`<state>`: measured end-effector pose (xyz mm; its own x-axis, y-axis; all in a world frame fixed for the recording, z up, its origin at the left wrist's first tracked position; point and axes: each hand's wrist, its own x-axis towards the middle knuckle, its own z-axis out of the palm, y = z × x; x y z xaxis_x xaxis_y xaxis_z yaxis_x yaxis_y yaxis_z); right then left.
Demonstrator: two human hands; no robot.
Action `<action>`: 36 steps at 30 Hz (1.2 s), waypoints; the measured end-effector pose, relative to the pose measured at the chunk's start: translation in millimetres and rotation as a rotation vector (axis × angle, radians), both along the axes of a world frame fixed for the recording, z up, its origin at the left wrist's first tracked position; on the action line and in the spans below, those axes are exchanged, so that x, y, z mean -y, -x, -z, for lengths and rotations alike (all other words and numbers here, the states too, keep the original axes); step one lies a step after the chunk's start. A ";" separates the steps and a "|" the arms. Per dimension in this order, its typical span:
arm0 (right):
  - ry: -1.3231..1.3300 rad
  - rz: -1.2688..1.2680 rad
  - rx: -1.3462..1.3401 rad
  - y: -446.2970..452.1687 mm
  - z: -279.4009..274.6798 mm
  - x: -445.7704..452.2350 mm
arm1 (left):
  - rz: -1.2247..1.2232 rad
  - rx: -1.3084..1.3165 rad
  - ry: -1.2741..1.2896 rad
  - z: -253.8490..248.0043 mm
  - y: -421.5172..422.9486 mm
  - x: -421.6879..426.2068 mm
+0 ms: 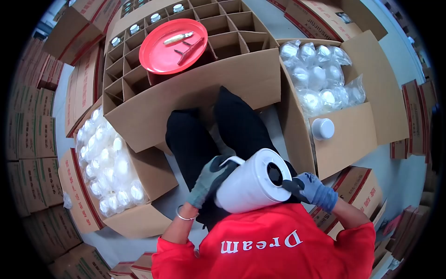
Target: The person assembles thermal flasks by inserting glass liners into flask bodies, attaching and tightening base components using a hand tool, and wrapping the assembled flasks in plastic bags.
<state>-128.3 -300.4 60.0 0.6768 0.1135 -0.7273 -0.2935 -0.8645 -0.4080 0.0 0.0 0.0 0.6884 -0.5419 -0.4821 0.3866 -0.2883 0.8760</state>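
Observation:
A white thermos jug lies tilted across my lap, its round dark mouth facing right. My left hand, in a grey-green glove, is closed around the jug's handle. At the mouth's right edge, the dark fingertips of my right hand, in a blue-grey glove, are pinched together. Whatever they hold, if anything, is hidden. Ahead of my knees, a red round tray rests on a divided carton. On it lie a pale-handled tool and a dark red tool.
An open carton at right holds several plastic-wrapped white items; a white cap sits on its flap. Another carton at left holds more wrapped items. Capped bottles stand in the divided carton. Stacked cartons line the left side.

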 end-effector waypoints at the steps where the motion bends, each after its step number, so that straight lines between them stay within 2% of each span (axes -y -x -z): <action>1: 0.022 0.019 -0.004 -1.0 3.4 -0.5 | 0.003 -0.013 0.042 1.1 -2.1 -11.2; 2: 0.043 0.035 -0.009 -2.6 4.0 -1.7 | 0.003 -0.028 0.082 1.4 -0.5 -18.2; 3: 0.159 0.143 0.259 5.4 -14.0 -1.1 | -0.042 -0.104 0.087 -3.5 17.7 -11.5; 5: -0.016 -0.021 0.809 -13.1 -1.1 4.9 | -0.145 -0.209 0.114 -5.9 21.8 -12.8; 6: -0.183 -0.111 0.868 -20.6 3.6 7.0 | -0.107 -0.377 0.098 -12.4 23.2 -2.8; 7: -0.353 -0.205 0.935 -34.7 10.9 3.3 | -0.148 -0.402 0.215 6.3 26.5 2.5; 8: -0.520 -0.309 0.993 -47.4 14.2 0.2 | -0.067 -0.201 0.200 23.4 29.7 6.3; 9: -0.520 -0.421 1.060 -55.8 6.2 -6.0 | 0.012 -0.010 0.178 30.2 32.1 9.4; 11: -0.718 -0.508 1.023 -59.4 -5.1 -12.9 | -0.062 -0.025 0.153 17.6 24.0 3.5; 12: -0.708 -0.313 1.066 -50.4 3.8 -13.4 | -0.089 -0.036 0.135 4.7 19.6 0.6; 13: -0.694 -0.118 1.107 -36.4 24.4 -19.7 | -0.113 0.286 0.086 -25.7 15.1 3.8; 14: -0.936 0.107 0.754 -38.3 39.7 -17.0 | 0.045 0.702 0.078 -61.9 4.8 17.2; 15: -1.282 0.512 0.358 -40.3 54.8 -14.6 | 0.200 1.120 0.077 -88.9 -3.3 33.0; 16: -1.458 0.933 0.092 -41.9 70.1 -12.4 | 0.277 1.299 -0.001 -96.4 -0.5 47.4; 17: -1.628 1.012 -0.078 -47.8 80.8 1.3 | 0.306 1.345 0.008 -103.3 -6.9 55.7; 18: -1.307 0.762 0.211 -51.1 74.7 6.6 | 0.168 1.202 0.081 -101.0 -16.9 59.7; 19: -1.050 0.662 0.558 -54.6 55.0 6.3 | 0.035 1.045 0.147 -94.1 -25.2 56.1; 21: -0.484 0.435 1.203 -61.5 21.2 0.0 | -0.073 0.294 -0.064 -85.6 -42.8 52.0; 22: -0.776 0.312 1.027 -58.2 19.0 6.3 | -0.077 0.498 0.018 -83.8 -33.8 60.4; 23: -0.741 0.287 1.025 -64.6 29.0 9.6 | -0.076 0.710 0.108 -84.0 -28.7 69.3; 24: -0.706 0.262 1.023 -71.1 39.2 13.0 | 0.060 1.187 0.148 -88.6 -32.3 74.5; 25: -0.985 0.407 0.772 -70.3 61.6 16.5 | 0.263 1.409 0.095 -109.2 -22.8 81.1; 27: -1.498 0.887 0.249 -67.8 106.0 22.5 | 0.355 1.407 0.012 -118.1 -14.2 93.8; 28: -1.612 0.944 0.146 -73.5 103.3 27.0 | 0.266 1.351 0.089 -106.6 -26.2 88.6; 29: -1.725 1.001 0.026 -78.5 101.5 28.4 | 0.081 1.126 0.159 -93.0 -38.4 82.8; 30: -1.359 0.716 0.543 -81.7 88.0 21.0 | 0.009 0.776 0.018 -71.9 -46.6 67.4; 31: -0.833 0.571 0.994 -85.2 73.9 13.8 | -0.056 0.436 -0.115 -69.1 -54.4 61.0; 32: -0.863 0.485 1.051 -87.6 67.5 12.8 | 0.130 0.748 -0.144 -66.2 -53.8 59.7; 33: -0.828 0.443 1.071 -89.7 59.0 11.2 | -0.105 0.575 -0.064 -84.2 -37.6 71.0; 34: -0.793 0.403 1.092 -92.0 50.7 9.7 | -0.016 0.974 -0.028 -98.8 -29.9 81.8; 35: -0.811 0.474 0.993 -94.7 59.0 9.1 | 0.083 1.365 0.013 -108.4 -23.4 88.4; 36: -0.827 0.546 0.894 -97.4 66.1 7.8 | 0.177 1.403 -0.040 -111.2 -18.5 91.0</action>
